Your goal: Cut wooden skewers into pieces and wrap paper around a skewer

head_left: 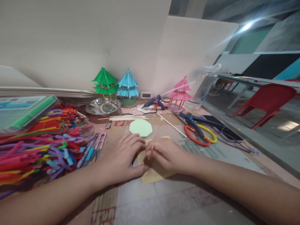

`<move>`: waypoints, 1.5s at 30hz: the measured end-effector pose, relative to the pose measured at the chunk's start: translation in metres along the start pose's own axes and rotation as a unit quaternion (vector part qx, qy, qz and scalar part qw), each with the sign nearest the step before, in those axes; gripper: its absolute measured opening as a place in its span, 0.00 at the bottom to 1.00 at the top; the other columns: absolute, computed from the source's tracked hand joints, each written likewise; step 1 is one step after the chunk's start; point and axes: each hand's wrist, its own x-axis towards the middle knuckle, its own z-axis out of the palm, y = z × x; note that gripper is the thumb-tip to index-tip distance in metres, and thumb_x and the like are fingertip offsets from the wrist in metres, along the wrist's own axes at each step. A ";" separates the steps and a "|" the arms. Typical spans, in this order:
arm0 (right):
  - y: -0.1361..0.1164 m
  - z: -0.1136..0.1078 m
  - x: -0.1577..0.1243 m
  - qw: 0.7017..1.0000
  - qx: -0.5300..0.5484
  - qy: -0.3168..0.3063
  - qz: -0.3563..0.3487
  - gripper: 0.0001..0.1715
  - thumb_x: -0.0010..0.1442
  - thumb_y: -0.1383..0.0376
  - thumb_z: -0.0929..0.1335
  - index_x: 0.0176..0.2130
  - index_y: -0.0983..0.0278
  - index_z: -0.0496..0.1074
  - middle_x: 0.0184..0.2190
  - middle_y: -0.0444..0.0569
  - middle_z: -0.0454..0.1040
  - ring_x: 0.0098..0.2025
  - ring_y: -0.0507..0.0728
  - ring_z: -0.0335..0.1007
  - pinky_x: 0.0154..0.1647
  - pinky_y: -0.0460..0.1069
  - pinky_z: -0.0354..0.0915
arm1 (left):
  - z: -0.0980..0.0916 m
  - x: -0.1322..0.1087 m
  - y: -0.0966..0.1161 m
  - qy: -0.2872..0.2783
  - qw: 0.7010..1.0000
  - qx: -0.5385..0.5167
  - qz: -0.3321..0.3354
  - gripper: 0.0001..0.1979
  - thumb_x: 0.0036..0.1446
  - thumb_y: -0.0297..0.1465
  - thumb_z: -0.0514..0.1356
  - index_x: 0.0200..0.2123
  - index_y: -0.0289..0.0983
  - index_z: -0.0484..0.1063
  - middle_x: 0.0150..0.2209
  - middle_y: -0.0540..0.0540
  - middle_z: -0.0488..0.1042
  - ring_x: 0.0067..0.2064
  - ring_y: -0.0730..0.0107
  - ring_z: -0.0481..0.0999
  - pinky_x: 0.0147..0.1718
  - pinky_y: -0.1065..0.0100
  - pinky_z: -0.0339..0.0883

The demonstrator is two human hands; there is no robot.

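My left hand [127, 154] lies palm down with its fingers apart. Its thumb and fingertips touch the edge of a yellow square sheet [150, 178]. My right hand [167, 154] is closed in a pinch over the same sheet, around what looks like a thin pale stick [152, 145]; most of it is hidden by the fingers or blurred. Just beyond my left fingertips is a pale green octagonal piece [140, 128]. Several thin wooden sticks [128, 118] lie behind it, and a single stick [172, 125] rests at an angle to the right.
Colourful pipe cleaners [47, 150], thread snips [99, 145] and a plastic case [25, 112] are at left. Green [105, 82], blue [127, 86] and pink [180, 92] tiered models stand behind, near a metal bowl [103, 106] and glue gun [154, 101]. Scissors [197, 136], pliers [194, 120] and a phone [222, 126] lie right.
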 end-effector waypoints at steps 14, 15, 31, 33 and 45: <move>0.002 0.001 0.001 0.999 -0.023 0.021 0.041 0.12 0.64 0.69 0.58 0.31 0.64 0.68 0.29 0.49 0.74 0.33 0.54 0.69 0.36 0.48 0.63 | -0.001 0.000 0.001 -0.012 1.000 0.001 -0.019 0.16 0.50 0.34 0.63 0.42 0.37 0.69 0.49 0.40 0.71 0.57 0.51 0.64 0.57 0.49 0.59; 0.003 0.001 0.000 1.000 -0.007 0.015 0.025 0.13 0.64 0.69 0.58 0.31 0.64 0.68 0.29 0.48 0.74 0.33 0.54 0.69 0.36 0.47 0.63 | -0.001 0.000 0.001 -0.012 1.000 -0.002 -0.022 0.16 0.50 0.35 0.63 0.42 0.36 0.69 0.49 0.40 0.71 0.57 0.52 0.64 0.57 0.49 0.58; 0.001 0.000 0.003 0.998 -0.016 0.014 0.051 0.13 0.64 0.69 0.58 0.31 0.64 0.67 0.29 0.49 0.74 0.32 0.54 0.68 0.35 0.48 0.62 | -0.001 -0.001 0.000 -0.006 1.000 -0.005 -0.014 0.16 0.49 0.33 0.63 0.42 0.37 0.68 0.48 0.40 0.70 0.56 0.52 0.64 0.56 0.49 0.59; 0.002 0.000 0.003 1.000 0.010 0.001 0.027 0.12 0.64 0.69 0.58 0.32 0.64 0.67 0.29 0.48 0.74 0.33 0.54 0.69 0.36 0.47 0.63 | -0.001 -0.001 0.000 -0.007 1.000 -0.006 -0.017 0.15 0.49 0.34 0.63 0.40 0.37 0.68 0.47 0.41 0.70 0.56 0.52 0.64 0.56 0.49 0.59; 0.003 0.000 0.007 0.999 0.001 0.013 0.047 0.12 0.63 0.68 0.58 0.31 0.64 0.66 0.30 0.50 0.73 0.33 0.55 0.66 0.37 0.49 0.61 | -0.001 0.000 -0.001 -0.007 1.000 0.006 -0.013 0.16 0.51 0.35 0.62 0.42 0.36 0.68 0.48 0.40 0.69 0.56 0.52 0.65 0.56 0.50 0.59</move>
